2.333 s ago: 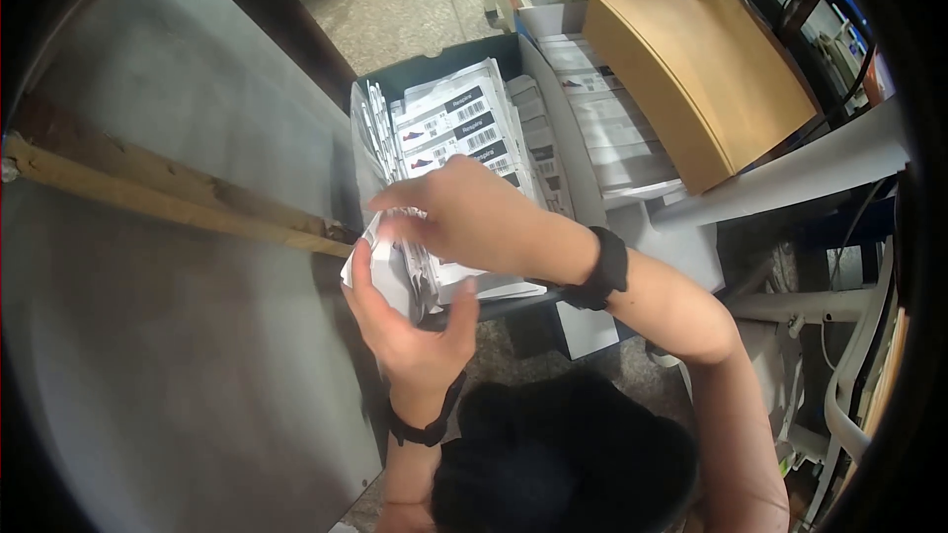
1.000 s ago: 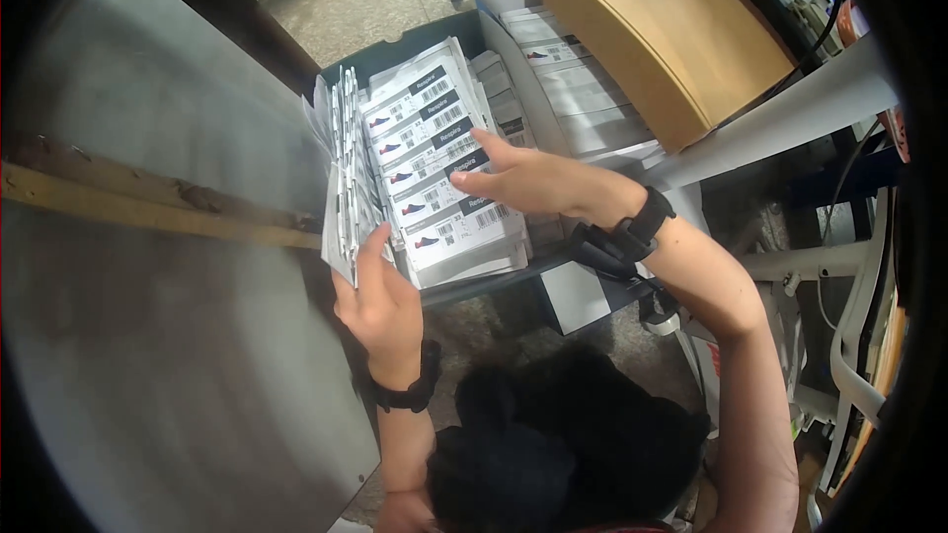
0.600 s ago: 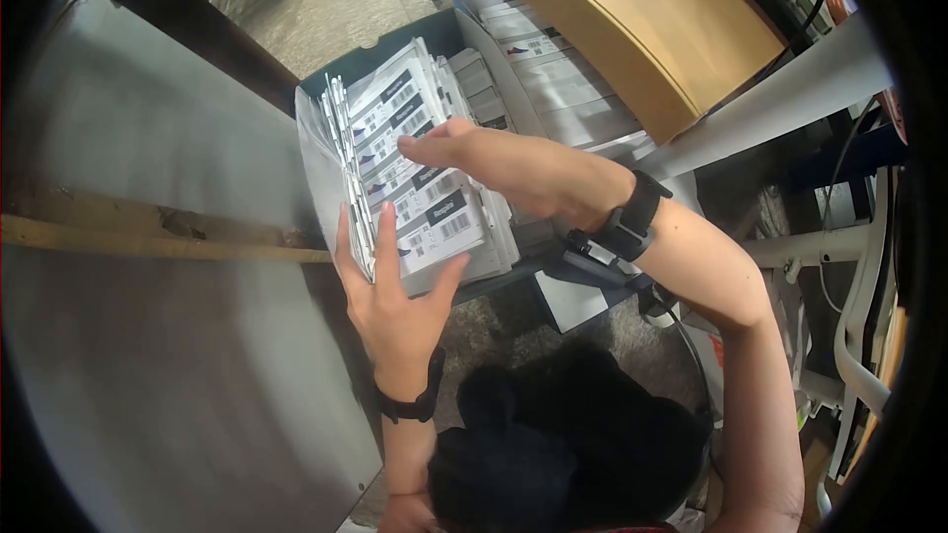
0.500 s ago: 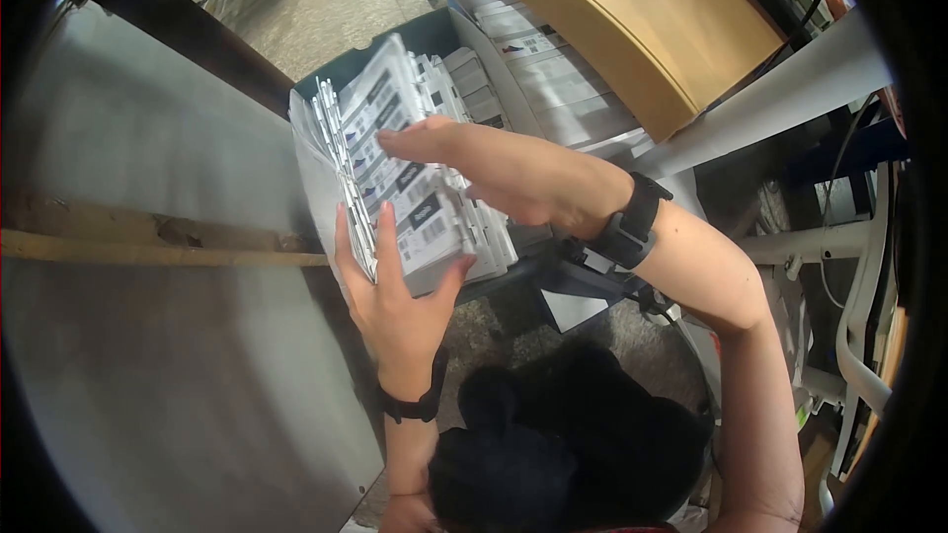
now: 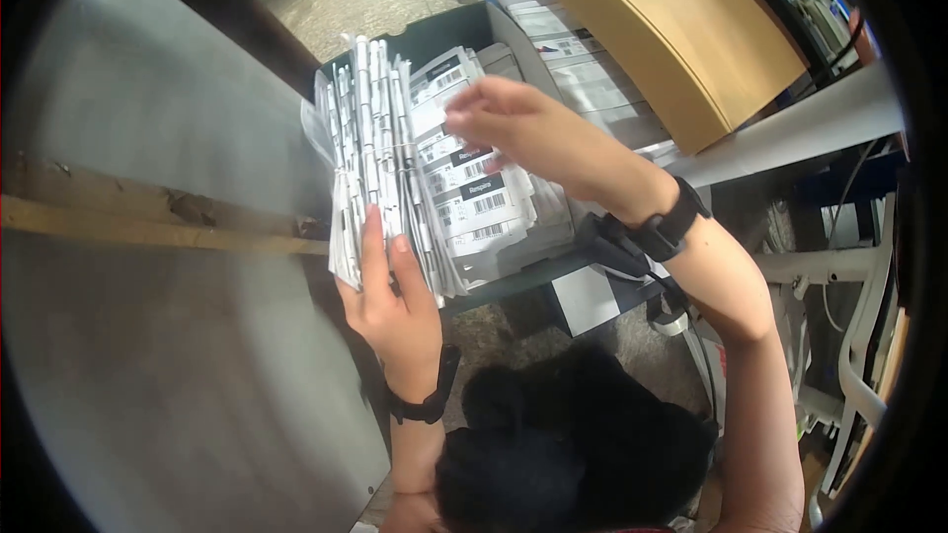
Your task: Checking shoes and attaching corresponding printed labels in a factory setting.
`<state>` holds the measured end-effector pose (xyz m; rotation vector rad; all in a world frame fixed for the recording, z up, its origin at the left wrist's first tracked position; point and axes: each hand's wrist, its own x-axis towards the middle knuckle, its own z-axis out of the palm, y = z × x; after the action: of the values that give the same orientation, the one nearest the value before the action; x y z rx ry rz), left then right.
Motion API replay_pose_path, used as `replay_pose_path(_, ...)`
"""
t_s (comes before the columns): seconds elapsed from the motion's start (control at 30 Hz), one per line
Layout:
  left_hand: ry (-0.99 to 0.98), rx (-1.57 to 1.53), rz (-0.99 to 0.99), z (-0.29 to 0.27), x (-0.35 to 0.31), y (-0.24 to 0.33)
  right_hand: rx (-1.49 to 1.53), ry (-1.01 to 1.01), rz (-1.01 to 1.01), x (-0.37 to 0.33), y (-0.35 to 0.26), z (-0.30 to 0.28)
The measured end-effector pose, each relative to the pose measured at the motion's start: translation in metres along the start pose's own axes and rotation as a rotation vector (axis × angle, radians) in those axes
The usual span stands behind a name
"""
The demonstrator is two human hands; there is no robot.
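Folded bundles of white printed label sheets (image 5: 380,148) stand on edge in a dark green bin (image 5: 464,30). My left hand (image 5: 395,311) lies against their near end with its fingers stretched out, pressing rather than gripping. To their right, more label sheets (image 5: 479,212) with barcodes and black bars lean with their printed faces showing. Over these hovers my right hand (image 5: 513,123), its fingers loosely bent and apart. Nothing shows in its grasp, though the palm side is partly hidden. Clear plastic wrap (image 5: 314,128) sticks out at the bin's left edge.
A yellow-brown cardboard box (image 5: 681,30) sits over a second container of printed sheets (image 5: 592,79) at the right. A grey panel (image 5: 188,355) with a wooden rail (image 5: 148,227) closes in the left. White metal tubing (image 5: 800,123) crosses at the right.
The label sheets my hands were leafing through have swung left to stand on edge, exposing printed sheets behind. My right hand has lifted off them and moved right.
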<state>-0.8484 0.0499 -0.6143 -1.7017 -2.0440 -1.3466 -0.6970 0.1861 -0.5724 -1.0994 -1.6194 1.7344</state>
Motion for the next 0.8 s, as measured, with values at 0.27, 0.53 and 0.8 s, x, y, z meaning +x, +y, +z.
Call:
replay_pose_path(0.27, -0.008, -0.021, -0.027, -0.004, 0.002, -0.009, -0.411, -0.275, 0.198, -0.015, 0.018, 0.025)
replay_pose_path(0.53, 0.027, -0.035, 0.009, -0.002, 0.001, -0.009, -0.331, -0.286, 0.315, -0.012, 0.021, 0.031)
replay_pose_path(0.8, 0.020, -0.082, 0.026, -0.004, 0.002, -0.013, -0.506, -0.222, 0.240, -0.001, 0.005, 0.025)
